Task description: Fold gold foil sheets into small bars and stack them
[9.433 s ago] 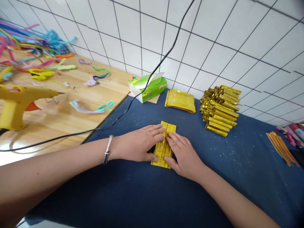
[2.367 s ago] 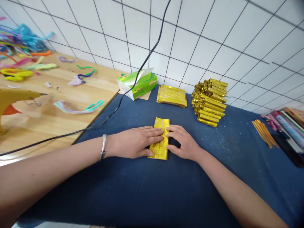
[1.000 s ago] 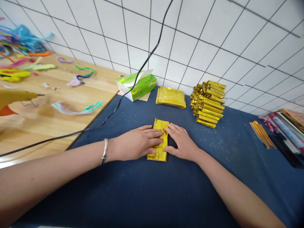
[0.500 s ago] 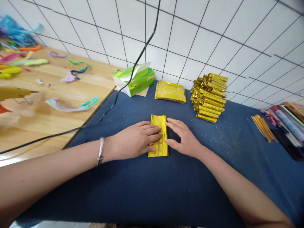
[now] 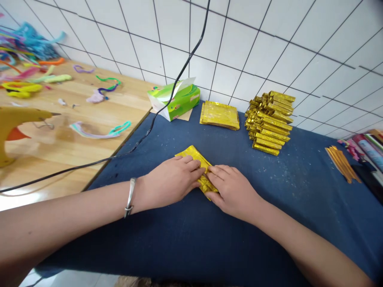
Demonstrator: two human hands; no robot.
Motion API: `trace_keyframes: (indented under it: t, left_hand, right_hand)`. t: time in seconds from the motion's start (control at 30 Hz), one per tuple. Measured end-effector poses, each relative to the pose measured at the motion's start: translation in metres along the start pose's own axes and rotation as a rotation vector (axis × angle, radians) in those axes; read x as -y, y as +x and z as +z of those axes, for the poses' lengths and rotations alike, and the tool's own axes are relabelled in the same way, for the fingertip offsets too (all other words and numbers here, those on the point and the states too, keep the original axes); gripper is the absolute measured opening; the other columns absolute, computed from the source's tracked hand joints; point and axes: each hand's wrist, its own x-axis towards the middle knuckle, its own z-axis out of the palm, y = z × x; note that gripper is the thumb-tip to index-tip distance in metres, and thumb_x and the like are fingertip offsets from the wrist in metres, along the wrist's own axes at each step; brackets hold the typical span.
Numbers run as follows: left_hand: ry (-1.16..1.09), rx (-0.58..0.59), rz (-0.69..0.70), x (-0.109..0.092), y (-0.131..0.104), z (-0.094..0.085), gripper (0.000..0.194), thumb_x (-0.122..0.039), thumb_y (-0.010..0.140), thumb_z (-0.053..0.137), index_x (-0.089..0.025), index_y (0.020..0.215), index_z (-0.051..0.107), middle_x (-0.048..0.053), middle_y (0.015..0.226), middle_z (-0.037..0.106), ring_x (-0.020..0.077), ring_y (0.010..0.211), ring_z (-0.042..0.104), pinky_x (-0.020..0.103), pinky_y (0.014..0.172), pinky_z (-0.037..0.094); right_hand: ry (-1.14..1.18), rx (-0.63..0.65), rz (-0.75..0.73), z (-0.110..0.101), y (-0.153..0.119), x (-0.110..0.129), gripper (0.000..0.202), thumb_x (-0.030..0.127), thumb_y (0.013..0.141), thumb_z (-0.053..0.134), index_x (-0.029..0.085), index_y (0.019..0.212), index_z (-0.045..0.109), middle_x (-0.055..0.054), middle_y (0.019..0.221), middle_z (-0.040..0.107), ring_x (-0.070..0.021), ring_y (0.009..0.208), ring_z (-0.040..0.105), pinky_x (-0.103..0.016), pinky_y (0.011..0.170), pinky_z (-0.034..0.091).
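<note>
- Gold foil sheet (image 5: 193, 152): folded, lying slantwise on the blue-covered surface (image 5: 179, 247), at centre, under the fingers of both hands.
- Left hand (image 5: 172, 179): palm down, from 9 o'clock; fingers lie over the sheet. Silver bracelet (image 5: 130, 197) at wrist. Grip narrow; cannot tell whether it pinches the foil.
- Right hand (image 5: 235, 191): from 4 o'clock; fingertips and thumb touch the sheet's right-hand end. Grip narrow; pinch likewise cannot be told.
- Stack of flat gold sheets (image 5: 220, 114): 1 o'clock of the sheet.
- Pile of folded gold strips (image 5: 271, 125): 2 o'clock, just beside the stack.
- Green-and-white box (image 5: 182, 99): 11 o'clock; black cord (image 5: 181, 75) passes in front.
- Orange-gold strips (image 5: 342, 163): 3 o'clock, well apart.
- Yellow glue gun (image 5: 20, 115): between 9 and 10 o'clock, on wooden surface (image 5: 77, 163), partly out of view.
</note>
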Motion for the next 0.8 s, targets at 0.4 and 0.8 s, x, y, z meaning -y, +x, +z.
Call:
trace_keyframes:
  t: [0.4, 0.8]
  left_hand:
    - [-0.259, -0.041, 0.004, 0.025, 0.004, 0.003, 0.032, -0.018, 0.092, 0.040, -0.020, 0.120, 0.055, 0.006, 0.115, 0.060, 0.0165, 0.108, 0.054, 0.032, 0.097, 0.041]
    - [-0.116, -0.061, -0.002, 0.049, 0.009, 0.004, 0.029, -0.023, 0.091, 0.042, -0.019, 0.115, 0.059, 0.006, 0.119, 0.057, 0.0183, 0.106, 0.050, 0.033, 0.095, 0.040]
  right_hand:
    - [0.046, 0.047, -0.130, -0.002, 0.008, -0.065, 0.043, 0.026, 0.087, 0.048, 0.027, 0.129, 0.049, -0.003, 0.137, 0.047, -0.0232, 0.127, 0.038, -0.045, 0.100, 0.035]
    - [0.091, -0.070, -0.166, 0.008, 0.008, -0.065, 0.035, 0.024, 0.087, 0.047, 0.024, 0.121, 0.057, -0.005, 0.129, 0.055, -0.0213, 0.124, 0.042, -0.044, 0.099, 0.037]
